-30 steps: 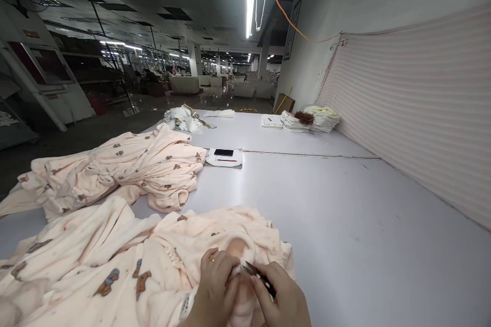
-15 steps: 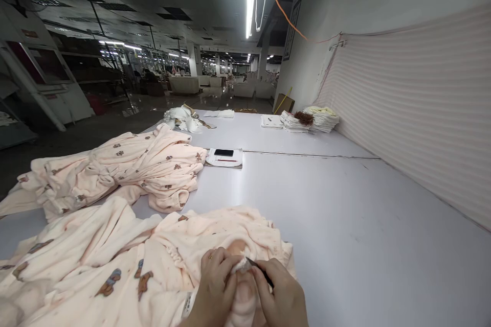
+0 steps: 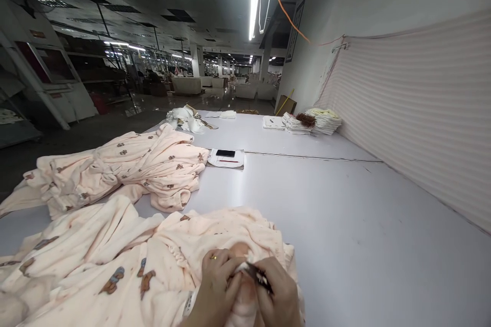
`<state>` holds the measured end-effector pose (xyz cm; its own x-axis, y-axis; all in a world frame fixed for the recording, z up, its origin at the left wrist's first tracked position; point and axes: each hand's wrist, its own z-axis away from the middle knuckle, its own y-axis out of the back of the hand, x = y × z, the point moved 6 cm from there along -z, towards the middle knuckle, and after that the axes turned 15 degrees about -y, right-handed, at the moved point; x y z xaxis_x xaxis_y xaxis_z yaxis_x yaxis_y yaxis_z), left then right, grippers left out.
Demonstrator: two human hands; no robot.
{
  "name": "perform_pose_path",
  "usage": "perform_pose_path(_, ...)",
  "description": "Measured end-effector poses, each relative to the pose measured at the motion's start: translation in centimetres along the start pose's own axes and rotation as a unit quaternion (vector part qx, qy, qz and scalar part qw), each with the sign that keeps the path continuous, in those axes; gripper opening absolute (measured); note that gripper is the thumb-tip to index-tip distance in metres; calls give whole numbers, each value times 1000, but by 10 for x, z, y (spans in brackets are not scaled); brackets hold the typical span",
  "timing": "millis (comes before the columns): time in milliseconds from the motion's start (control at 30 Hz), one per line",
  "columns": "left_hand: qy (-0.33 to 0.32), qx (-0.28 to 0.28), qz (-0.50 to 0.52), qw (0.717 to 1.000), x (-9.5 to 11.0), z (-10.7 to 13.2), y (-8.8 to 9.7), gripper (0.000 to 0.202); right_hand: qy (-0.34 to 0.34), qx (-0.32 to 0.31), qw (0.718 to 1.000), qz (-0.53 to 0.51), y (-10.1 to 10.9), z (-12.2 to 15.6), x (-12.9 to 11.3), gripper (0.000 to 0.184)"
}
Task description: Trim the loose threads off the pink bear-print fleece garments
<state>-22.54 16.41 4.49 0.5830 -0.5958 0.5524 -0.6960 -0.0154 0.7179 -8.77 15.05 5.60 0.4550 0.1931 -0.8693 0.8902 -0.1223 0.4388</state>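
Observation:
A pale peach fleece garment [image 3: 215, 230] with brown and blue animal prints lies bunched at the table's near edge. My left hand [image 3: 218, 281] is closed on it, pinching a small white fluffy edge between thumb and fingers. In my right hand [image 3: 278, 291] is a pair of dark thread snips [image 3: 260, 277], its tip pointing left at the pinched edge. Whether the blades touch the cloth I cannot tell. Fingers hide part of the snips' handle. A white label [image 3: 188, 302] shows beside my left wrist.
Another peach printed fleece garment [image 3: 153, 163] is heaped at the left. A phone [image 3: 225, 153] and a red pen [image 3: 229, 161] rest on papers [image 3: 238, 164] mid-table. Cloth stacks [image 3: 324, 121] stand far right, white scraps [image 3: 186, 120] far left. A striped cloth [image 3: 414, 102] hangs along the right.
My right hand has turned the snips, so more of their dark body shows. My left hand keeps its pinch on the garment. The view has shifted slightly.

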Motion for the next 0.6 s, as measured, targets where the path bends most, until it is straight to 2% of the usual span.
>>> perform_pose_path(67, 15, -5, 3, 1000, -3, 1, -2, 34, 31, -44, 999, -9, -5, 13, 0, 13)
perform_pose_path(133, 37, -5, 8, 999, -5, 2, -2, 33, 17, -68, 998, -4, -5, 22, 5, 11)
perform_pose_path(200, 53, -9, 19, 998, -5, 2, -2, 28, -3, -45, 999, 13, 3, 24, 13, 9)
perform_pose_path(267, 61, -11, 24, 998, -4, 0, -1, 24, 8, -1, 999, 48, 15, 23, 17, 22)
perform_pose_path(367, 64, -10, 22, 998, -2, -2, 0, 22, 91, 61, 978, 180, 26, 19, 13, 30)
perform_pose_path(433, 64, -11, 18, 998, -2, -1, -1, 21, 160, 78, 947, 266, 24, 18, 6, 33)
perform_pose_path(500, 58, -16, 13, 998, -3, 0, -4, 23, 204, 84, 926, 306, 17, 18, -1, 35)
perform_pose_path(600, 48, -21, 6, 999, -5, 2, -7, 26, 212, 104, 915, 328, 9, 17, -10, 31)
